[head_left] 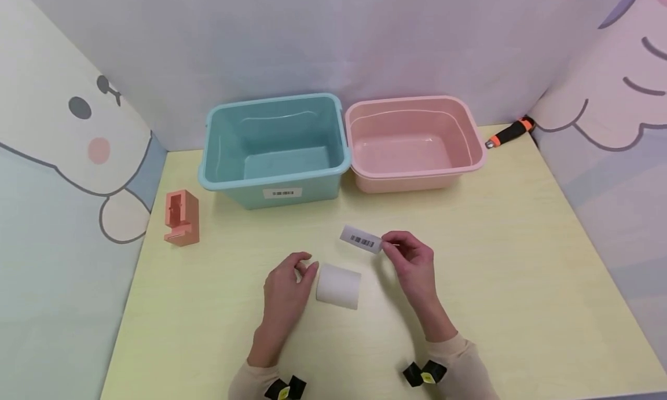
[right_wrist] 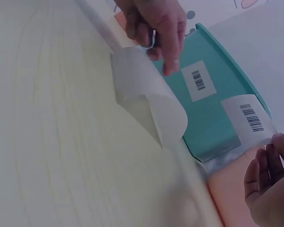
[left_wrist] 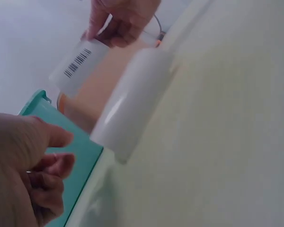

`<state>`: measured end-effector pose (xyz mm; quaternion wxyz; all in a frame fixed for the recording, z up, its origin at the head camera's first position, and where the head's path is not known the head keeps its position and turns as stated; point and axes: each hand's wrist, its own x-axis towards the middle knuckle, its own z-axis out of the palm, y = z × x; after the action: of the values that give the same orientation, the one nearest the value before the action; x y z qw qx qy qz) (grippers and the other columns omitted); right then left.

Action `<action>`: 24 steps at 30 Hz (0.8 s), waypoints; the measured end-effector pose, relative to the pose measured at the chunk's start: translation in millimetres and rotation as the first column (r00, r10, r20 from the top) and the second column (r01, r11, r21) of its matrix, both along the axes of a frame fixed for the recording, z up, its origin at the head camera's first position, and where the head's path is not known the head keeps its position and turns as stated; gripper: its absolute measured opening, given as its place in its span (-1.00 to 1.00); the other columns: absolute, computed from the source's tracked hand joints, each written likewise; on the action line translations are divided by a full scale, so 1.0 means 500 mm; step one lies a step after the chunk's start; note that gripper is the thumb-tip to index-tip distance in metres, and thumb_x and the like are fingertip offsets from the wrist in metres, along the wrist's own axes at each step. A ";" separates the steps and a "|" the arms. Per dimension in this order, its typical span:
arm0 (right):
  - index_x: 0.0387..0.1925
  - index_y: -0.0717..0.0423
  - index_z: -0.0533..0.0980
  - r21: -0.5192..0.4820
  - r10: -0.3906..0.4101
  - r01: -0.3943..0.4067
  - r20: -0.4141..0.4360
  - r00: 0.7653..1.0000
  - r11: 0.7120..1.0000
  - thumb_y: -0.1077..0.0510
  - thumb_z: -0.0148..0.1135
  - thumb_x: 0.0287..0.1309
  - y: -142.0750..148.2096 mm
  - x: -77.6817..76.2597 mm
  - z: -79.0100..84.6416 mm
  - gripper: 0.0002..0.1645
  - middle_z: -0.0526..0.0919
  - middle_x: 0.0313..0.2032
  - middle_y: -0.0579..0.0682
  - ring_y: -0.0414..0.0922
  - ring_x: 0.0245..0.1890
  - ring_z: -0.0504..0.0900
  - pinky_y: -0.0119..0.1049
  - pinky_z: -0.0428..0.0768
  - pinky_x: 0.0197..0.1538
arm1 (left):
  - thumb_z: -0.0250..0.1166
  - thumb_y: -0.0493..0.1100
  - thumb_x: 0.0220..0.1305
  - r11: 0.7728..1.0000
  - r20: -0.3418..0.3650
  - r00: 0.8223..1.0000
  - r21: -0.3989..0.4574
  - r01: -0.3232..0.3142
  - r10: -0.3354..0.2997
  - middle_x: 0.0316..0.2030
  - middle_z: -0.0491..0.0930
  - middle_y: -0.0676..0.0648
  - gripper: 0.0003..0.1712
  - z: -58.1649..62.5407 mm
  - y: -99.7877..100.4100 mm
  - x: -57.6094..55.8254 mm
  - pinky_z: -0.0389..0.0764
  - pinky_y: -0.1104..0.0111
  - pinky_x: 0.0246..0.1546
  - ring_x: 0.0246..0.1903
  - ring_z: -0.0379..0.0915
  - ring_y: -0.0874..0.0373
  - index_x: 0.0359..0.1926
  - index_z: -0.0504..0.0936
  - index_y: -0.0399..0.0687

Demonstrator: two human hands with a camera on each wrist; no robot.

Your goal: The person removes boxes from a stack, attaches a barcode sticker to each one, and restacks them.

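Note:
My right hand [head_left: 414, 267] pinches one end of a white barcode label [head_left: 361, 239] between thumb and fingertips, holding it up off the table with the printed side showing. A curled piece of white paper [head_left: 339, 286] lies on the table between my hands, its face blank. Just left of that paper is my left hand [head_left: 289, 287], fingers loosely bent and nothing in them. A second barcode label [head_left: 283, 193] is stuck on the front wall of the teal bin [head_left: 224, 184]. In the right wrist view, the held label [right_wrist: 248, 118] overlaps the teal bin.
Right of the teal bin, touching or nearly touching it, stands a pink bin [head_left: 406, 183]. An orange-pink block-like holder [head_left: 190, 217] is at the table's left edge. A black and orange handled tool [head_left: 510, 132] lies at the back right corner. Printed fabric walls surround the table.

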<state>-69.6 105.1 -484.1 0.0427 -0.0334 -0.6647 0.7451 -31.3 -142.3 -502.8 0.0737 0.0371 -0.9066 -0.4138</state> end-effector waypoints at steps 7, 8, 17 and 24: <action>-0.12 0.43 0.64 0.039 0.049 -0.050 0.028 0.998 0.998 0.47 0.32 0.29 0.003 0.002 -0.002 -0.85 0.73 -0.22 -0.10 -0.16 -0.30 0.62 -0.45 0.56 -0.27 | 0.51 -0.20 0.33 0.965 -0.083 0.994 0.247 0.094 -0.076 -0.42 0.59 0.06 -0.73 0.035 0.042 -0.035 0.30 0.45 -0.54 -0.58 0.28 0.22 0.01 0.78 -0.17; -0.11 0.43 0.64 0.043 0.054 -0.055 0.027 0.998 0.998 0.47 0.32 0.29 0.004 0.003 -0.002 -0.85 0.73 -0.22 -0.10 -0.16 -0.30 0.62 -0.45 0.56 -0.27 | 0.51 -0.20 0.33 0.961 -0.089 0.993 0.256 0.104 -0.084 -0.42 0.57 0.07 -0.75 0.037 0.047 -0.039 0.29 0.46 -0.53 -0.57 0.28 0.22 -0.01 0.79 -0.16; -0.13 0.42 0.65 0.062 0.052 -0.052 -0.001 0.999 0.997 0.47 0.32 0.28 0.011 0.004 -0.005 -0.86 0.74 -0.23 -0.09 -0.04 -0.30 0.65 -0.44 0.61 -0.23 | 0.52 -0.16 0.33 0.931 -0.086 0.990 0.341 0.130 -0.107 -0.44 0.55 0.07 -0.85 0.037 0.069 -0.056 0.25 0.47 -0.54 -0.55 0.29 0.16 -0.14 0.79 -0.07; -0.10 0.45 0.64 0.056 0.060 -0.059 -0.028 0.998 0.997 0.48 0.32 0.28 0.011 0.005 -0.005 -0.83 0.72 -0.23 -0.08 -0.08 -0.29 0.65 -0.43 0.60 -0.25 | 0.51 -0.17 0.34 0.909 -0.017 0.993 0.401 0.112 -0.115 -0.40 0.58 0.04 -0.90 0.029 0.072 -0.061 0.26 0.47 -0.51 -0.50 0.32 0.13 -0.18 0.79 -0.05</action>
<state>-67.3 110.4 -486.7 0.0312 -0.0015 -0.6850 0.7279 -62.0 -106.3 -488.1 0.0375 0.0000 -0.8034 -0.5943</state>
